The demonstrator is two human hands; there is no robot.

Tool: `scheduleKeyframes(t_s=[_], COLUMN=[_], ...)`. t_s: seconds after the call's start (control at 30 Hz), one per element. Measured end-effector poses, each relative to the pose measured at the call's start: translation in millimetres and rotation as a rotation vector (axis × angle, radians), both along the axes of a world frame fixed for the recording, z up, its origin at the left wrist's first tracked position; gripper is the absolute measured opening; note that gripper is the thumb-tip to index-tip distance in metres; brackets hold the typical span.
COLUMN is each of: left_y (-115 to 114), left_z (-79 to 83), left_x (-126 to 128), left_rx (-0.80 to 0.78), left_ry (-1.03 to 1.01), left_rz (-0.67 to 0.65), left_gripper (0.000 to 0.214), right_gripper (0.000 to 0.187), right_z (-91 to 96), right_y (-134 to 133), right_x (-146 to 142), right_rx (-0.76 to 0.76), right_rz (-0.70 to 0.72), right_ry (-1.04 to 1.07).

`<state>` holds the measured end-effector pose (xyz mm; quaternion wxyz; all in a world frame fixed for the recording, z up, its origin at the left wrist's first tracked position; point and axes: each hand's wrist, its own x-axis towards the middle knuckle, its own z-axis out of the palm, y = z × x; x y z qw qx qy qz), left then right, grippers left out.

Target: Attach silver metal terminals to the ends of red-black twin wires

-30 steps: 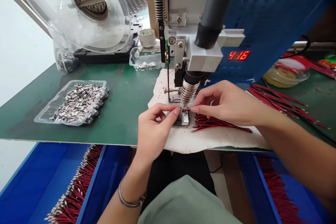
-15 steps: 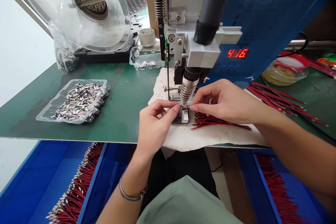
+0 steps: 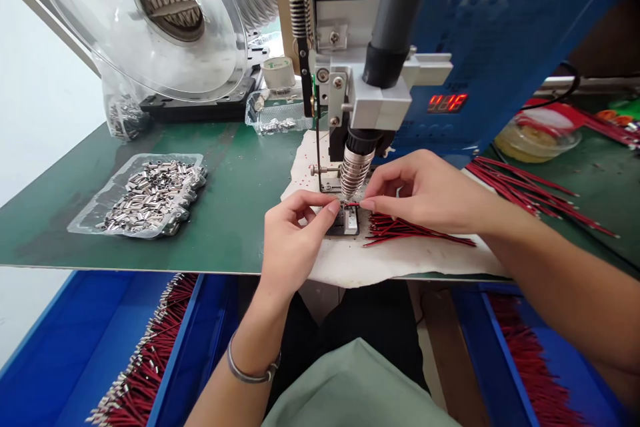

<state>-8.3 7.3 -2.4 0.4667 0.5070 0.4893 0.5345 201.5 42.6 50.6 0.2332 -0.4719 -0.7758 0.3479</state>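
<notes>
My left hand (image 3: 293, 240) is pinched at the small metal fixture (image 3: 346, 221) under the machine's ribbed nozzle (image 3: 355, 172); what its fingertips grip is too small to name. My right hand (image 3: 425, 190) pinches a short red wire (image 3: 353, 204) whose tip points left into the fixture. Both sets of fingertips nearly meet below the nozzle. A bundle of red wires (image 3: 415, 232) lies on the white cloth (image 3: 360, 263) just under my right hand.
A clear tray of small metal sleeves (image 3: 145, 195) sits on the green bench at left. More red wires (image 3: 530, 190) lie at right. Blue bins (image 3: 90, 340) below the bench edge hold finished wires. The blue machine (image 3: 500, 33) and a clear reel (image 3: 150, 13) stand behind.
Both hands stay pinched at the fixture, shifting only slightly. The view has drifted a little.
</notes>
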Motion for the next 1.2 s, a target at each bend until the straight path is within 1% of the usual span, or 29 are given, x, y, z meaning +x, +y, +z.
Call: scheduleKeyframes(t_s=[0.23,0.43,0.63,0.9,1.2], left_y=[-1.5,-2.3,-1.4,-2.2,-3.7], left_z=[2.0,3.9,0.8,3.8,2.6], left_x=[0.5,1.5,0.3,1.3,1.1], left_rx=[-0.001,-0.011,-0.006,-0.021,-0.027], left_ry=[0.028,0.057,0.076,0.094,0.104], left_rz=[0.014,0.042,0.037,0.060,0.076], left_gripper=[0.013,0.015,0.016,0.016,0.016], right_gripper=[0.022,0.023,0.019,0.019,0.018], right_z=[-2.3,-1.2,0.6,-0.4,-1.6], right_y=[0.4,-2.3,-6.0,-8.3,-12.0], right_x=[0.3,-2.7,-4.5,-5.9,-6.1], right_rx=[0.026,-0.018,0.062,0.093,0.124], right_rz=[-0.003,-0.033,-0.042,-0.063,-0.074], right_ry=[-0.015,-0.005,-0.058,-0.085,-0.066])
